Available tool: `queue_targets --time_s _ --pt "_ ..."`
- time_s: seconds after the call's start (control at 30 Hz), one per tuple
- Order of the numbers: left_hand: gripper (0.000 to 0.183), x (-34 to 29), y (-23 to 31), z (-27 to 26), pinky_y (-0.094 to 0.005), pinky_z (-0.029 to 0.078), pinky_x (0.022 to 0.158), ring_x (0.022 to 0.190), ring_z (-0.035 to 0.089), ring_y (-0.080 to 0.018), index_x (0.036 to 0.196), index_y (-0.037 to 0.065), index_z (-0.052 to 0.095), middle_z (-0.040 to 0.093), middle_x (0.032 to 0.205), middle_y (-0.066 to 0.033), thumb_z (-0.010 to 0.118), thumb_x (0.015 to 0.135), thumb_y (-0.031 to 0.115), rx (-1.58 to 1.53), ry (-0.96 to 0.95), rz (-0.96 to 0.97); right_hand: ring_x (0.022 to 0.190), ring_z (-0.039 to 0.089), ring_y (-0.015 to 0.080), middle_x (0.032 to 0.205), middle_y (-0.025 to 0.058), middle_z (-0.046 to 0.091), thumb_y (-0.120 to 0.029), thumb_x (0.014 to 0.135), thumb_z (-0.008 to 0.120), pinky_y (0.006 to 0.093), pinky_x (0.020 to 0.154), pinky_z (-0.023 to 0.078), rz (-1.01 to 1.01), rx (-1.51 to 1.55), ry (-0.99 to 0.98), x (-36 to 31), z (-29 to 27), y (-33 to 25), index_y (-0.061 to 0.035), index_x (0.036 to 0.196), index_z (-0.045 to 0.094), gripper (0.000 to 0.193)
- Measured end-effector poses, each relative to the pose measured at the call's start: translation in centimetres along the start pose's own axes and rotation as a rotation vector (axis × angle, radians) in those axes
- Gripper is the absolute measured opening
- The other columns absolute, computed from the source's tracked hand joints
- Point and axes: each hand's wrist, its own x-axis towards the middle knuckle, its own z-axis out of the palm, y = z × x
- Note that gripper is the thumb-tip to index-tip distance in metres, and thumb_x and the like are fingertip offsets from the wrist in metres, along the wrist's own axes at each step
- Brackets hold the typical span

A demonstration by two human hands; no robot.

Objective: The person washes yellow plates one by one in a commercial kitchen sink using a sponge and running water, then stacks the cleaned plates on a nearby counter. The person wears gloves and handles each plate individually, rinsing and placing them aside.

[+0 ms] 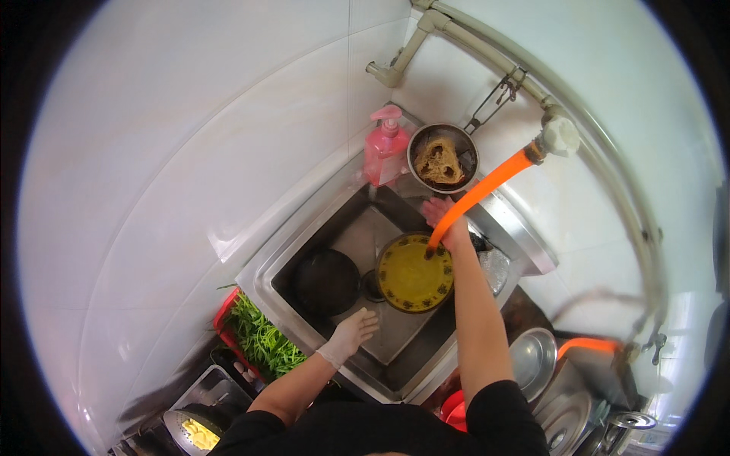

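My left hand, in a thin pale glove, hovers over the near left part of the steel sink, fingers stretched out and holding nothing. My right hand is bare and reaches to the sink's far side; its fingers look extended, partly behind an orange hose. The hose's lower end hangs over a yellow basin with dark patterns around its inner rim, just left of my right forearm. A round black pan lies in the sink to the left of the basin.
Behind the sink stand a pink pump bottle and a small pan with a tan fibrous scrubber. Green vegetables fill a red basket at left. Metal bowls stand at right; beige pipes run along the wall.
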Motion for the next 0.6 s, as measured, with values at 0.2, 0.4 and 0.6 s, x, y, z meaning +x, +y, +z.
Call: queue_targets --time_s 0.2,0.4,0.6 --pt "0.071 -0.6 1.3 3.1 -0.0510 0.030 0.126 0.149 0.045 -0.0364 0.157 0.001 0.047 0.049 0.161 -0.0199 0.051 0.109 0.055 -0.021 -0.211 -0.027 0.102 0.067 0.0209 0.110 0.0107 0.072 -0.045 0.113 0.045 0.0342 0.090 0.051 -0.236 0.049 0.040 -10.6 0.4 6.1 -0.0037 0.120 0.065 0.046" --pt "0.071 3.0 -1.0 5.9 -0.0559 0.034 0.123 0.146 0.046 -0.0419 0.153 0.002 0.048 0.054 0.154 -0.0216 0.050 0.109 0.057 -0.249 -0.096 -0.284 0.086 0.064 0.0127 0.094 0.0029 0.068 -0.023 0.104 0.066 0.0327 0.079 0.052 -0.064 -0.205 0.150 -19.3 4.7 12.0 -0.0053 0.113 0.065 0.020" --pt "0.055 8.4 -4.8 6.8 -0.0521 0.043 0.100 0.122 0.056 -0.0358 0.131 0.019 0.060 0.062 0.130 -0.0131 0.051 0.100 0.063 -0.507 -0.756 -0.216 0.096 0.070 0.0346 0.098 0.0174 0.072 -0.025 0.093 0.077 0.0454 0.086 0.053 -0.268 -0.729 0.409 -25.2 9.1 15.9 -0.0004 0.116 0.064 0.036"
